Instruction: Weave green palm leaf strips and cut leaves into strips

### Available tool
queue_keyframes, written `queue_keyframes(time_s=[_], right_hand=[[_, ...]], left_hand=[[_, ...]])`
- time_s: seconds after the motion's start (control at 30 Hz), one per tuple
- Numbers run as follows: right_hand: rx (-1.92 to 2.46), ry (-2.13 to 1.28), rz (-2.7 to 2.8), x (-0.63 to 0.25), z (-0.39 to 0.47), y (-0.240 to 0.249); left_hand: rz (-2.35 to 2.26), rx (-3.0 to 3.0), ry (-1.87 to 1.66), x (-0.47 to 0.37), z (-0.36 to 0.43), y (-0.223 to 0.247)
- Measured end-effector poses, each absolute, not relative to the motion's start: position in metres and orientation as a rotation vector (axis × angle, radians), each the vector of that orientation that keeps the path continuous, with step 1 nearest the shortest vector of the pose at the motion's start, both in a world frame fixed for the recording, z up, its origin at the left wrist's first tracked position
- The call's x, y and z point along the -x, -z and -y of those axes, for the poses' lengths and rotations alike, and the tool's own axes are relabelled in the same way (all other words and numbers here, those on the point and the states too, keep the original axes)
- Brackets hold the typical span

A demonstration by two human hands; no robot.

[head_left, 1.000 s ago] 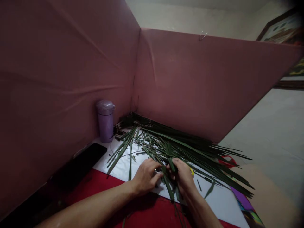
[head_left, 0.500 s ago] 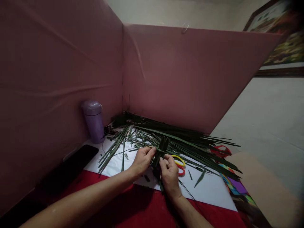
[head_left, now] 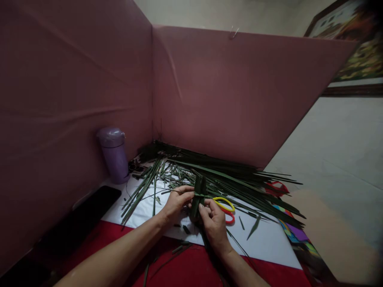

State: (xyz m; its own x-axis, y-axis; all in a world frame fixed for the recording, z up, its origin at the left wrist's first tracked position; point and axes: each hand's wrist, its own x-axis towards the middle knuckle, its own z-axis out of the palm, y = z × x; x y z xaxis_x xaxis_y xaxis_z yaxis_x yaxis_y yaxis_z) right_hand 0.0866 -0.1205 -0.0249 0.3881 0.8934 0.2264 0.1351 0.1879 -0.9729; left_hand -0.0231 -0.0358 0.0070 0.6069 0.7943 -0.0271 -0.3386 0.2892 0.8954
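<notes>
Between my hands, in the middle of the view, stands a dark green folded leaf piece (head_left: 196, 201) with a thin strip across it. My left hand (head_left: 178, 203) pinches its left side, fingers closed. On its right side my right hand (head_left: 213, 219) grips it with thumb and bent fingers. Scissors with yellow and red handles (head_left: 229, 216) lie just right of my right hand. Behind my hands, long green leaf strips (head_left: 233, 175) are spread over a white sheet (head_left: 269, 243).
A purple tumbler (head_left: 115, 159) stands at the left by the pink partition (head_left: 209, 91). In front of it lies a black phone-like slab (head_left: 86, 211). Red cloth (head_left: 185, 267) covers the near edge. Colourful paper (head_left: 295, 231) and a red-handled item (head_left: 277, 188) are at the right.
The leaf piece has turned more upright and moved slightly left and down between my hands. Leaf scraps on the red cloth now show below my hands. The view has shifted slightly.
</notes>
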Motion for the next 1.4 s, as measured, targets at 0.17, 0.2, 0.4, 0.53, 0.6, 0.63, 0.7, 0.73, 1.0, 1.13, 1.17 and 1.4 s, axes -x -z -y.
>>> queue_keyframes(time_s=[0.17,0.2,0.4,0.53,0.6,0.63,0.7,0.73,1.0,1.13,1.17,1.4], right_hand=[[1.344,-0.685,1.136,-0.085,0.123,0.023],[1.354,-0.67,1.155,-0.085,0.124,0.022],[1.405,-0.538,1.087,-0.089,0.125,0.02],[1.46,-0.331,0.932,-0.095,0.121,0.019],[1.438,-0.333,0.927,-0.096,0.12,0.017],[1.423,-0.36,0.944,-0.096,0.119,0.016],[1.402,-0.421,0.986,-0.095,0.119,0.015],[1.391,-0.45,0.994,-0.095,0.119,0.015],[1.305,-0.613,0.885,-0.1,0.116,0.018],[1.315,-0.573,0.898,-0.101,0.117,0.017],[1.326,-0.549,0.911,-0.1,0.117,0.017],[1.386,-0.402,0.977,-0.097,0.121,0.013]], left_hand=[[-0.531,-0.856,-0.784,0.02,0.043,-0.004],[-0.557,-0.836,-0.797,0.02,0.044,-0.003],[-0.663,-0.814,-0.888,0.019,0.041,0.001],[-0.671,-0.869,-0.839,0.019,0.042,0.004],[-0.663,-0.933,-0.812,0.019,0.043,0.004],[-0.666,-0.975,-0.798,0.019,0.044,0.004],[-0.698,-1.062,-0.767,0.02,0.046,0.002],[-0.712,-1.094,-0.752,0.02,0.046,0.0],[-0.684,-1.094,-0.73,0.02,0.049,0.001],[-0.662,-1.09,-0.726,0.02,0.047,0.004],[-0.656,-1.084,-0.723,0.02,0.047,0.004],[-0.563,-0.977,-0.674,0.02,0.053,0.0]])
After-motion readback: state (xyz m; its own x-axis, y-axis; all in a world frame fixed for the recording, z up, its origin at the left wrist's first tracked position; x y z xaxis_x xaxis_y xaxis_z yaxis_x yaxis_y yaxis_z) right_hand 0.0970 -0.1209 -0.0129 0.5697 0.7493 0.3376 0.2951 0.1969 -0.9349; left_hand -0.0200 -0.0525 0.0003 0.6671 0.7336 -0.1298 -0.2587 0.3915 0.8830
